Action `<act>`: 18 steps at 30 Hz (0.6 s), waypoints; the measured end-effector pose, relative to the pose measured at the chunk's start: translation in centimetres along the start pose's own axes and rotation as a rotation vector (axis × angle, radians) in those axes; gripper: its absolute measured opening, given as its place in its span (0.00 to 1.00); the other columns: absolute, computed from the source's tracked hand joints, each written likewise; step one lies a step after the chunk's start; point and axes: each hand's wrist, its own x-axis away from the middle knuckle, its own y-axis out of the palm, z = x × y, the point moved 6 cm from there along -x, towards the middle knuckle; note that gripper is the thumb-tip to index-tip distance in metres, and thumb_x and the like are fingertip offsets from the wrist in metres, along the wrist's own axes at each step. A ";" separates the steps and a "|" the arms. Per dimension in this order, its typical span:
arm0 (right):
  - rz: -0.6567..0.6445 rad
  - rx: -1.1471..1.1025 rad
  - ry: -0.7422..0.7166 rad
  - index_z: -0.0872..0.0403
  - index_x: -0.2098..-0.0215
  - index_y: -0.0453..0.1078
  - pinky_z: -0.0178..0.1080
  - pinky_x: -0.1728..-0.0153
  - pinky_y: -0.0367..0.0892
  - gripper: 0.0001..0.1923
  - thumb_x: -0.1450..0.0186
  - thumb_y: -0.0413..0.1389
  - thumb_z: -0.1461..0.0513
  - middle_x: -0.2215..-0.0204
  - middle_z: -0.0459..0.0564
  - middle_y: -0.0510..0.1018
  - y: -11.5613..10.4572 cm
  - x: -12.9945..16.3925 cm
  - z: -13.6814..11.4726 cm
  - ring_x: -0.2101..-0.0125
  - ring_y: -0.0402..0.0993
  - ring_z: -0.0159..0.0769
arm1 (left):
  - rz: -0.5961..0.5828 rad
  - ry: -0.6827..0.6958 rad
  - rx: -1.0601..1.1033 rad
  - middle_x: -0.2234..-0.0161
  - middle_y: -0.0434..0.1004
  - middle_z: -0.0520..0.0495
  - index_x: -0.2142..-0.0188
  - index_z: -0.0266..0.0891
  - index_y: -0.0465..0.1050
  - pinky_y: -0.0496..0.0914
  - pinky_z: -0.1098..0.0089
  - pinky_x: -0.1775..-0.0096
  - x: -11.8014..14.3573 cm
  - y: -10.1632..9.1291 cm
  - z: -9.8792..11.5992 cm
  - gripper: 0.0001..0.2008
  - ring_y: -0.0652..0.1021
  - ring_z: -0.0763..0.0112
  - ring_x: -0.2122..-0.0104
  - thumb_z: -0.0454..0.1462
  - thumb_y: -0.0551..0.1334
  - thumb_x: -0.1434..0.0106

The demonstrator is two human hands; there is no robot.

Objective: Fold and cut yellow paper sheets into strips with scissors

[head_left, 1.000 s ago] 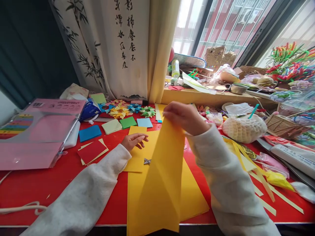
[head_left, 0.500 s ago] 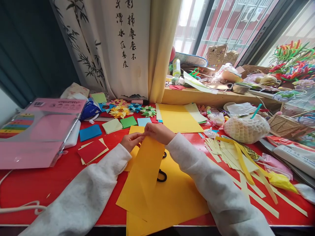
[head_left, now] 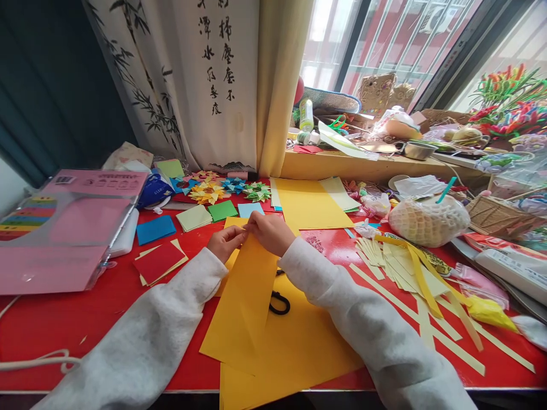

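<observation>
A long strip of yellow-orange paper (head_left: 241, 304) slants toward me, its far end pinched between my two hands. My left hand (head_left: 224, 242) has thumb and finger closed on the strip's far left corner. Right beside it, my right hand (head_left: 270, 230) grips the same end from above, fingers bent; the fingertips of both hands meet. Beneath lies a larger yellow-orange sheet (head_left: 311, 341) reaching the table's front edge. On that sheet rest scissors (head_left: 280, 303), with a black handle loop showing and the rest covered by the strip and my right hand.
Red, blue and green paper squares (head_left: 160, 263) lie to the left. Folded paper stars (head_left: 209, 191) and yellow sheets (head_left: 318, 205) are at the back. Cut pale strips (head_left: 395, 267) spread on the right, near a net-wrapped fruit (head_left: 427, 219). A pink folder (head_left: 72, 228) stands far left.
Both hands have shifted slightly left with the end of the paper strip. The right wrist has moved left too, and the view has tilted a little. The grip stays the same.
</observation>
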 end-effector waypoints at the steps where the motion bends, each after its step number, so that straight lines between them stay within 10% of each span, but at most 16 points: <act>1: 0.020 0.027 0.000 0.54 0.69 0.60 0.32 0.79 0.50 0.09 0.38 0.42 0.58 0.77 0.48 0.72 -0.3 0.0 0.0 0.78 0.66 0.32 | -0.005 0.002 0.002 0.79 0.68 0.53 0.76 0.35 0.68 0.66 0.74 0.73 0.0 0.0 0.1 0.13 0.70 0.73 0.75 0.45 0.61 0.54; 18: 0.314 0.141 0.184 0.53 0.74 0.62 0.32 0.78 0.53 0.11 0.40 0.44 0.57 0.82 0.46 0.70 -7.0 -0.1 6.7 0.80 0.64 0.33 | -0.129 -0.026 0.019 0.82 0.66 0.54 0.80 0.34 0.68 0.61 0.75 0.76 0.9 1.7 0.7 0.10 0.66 0.77 0.79 0.41 0.61 0.55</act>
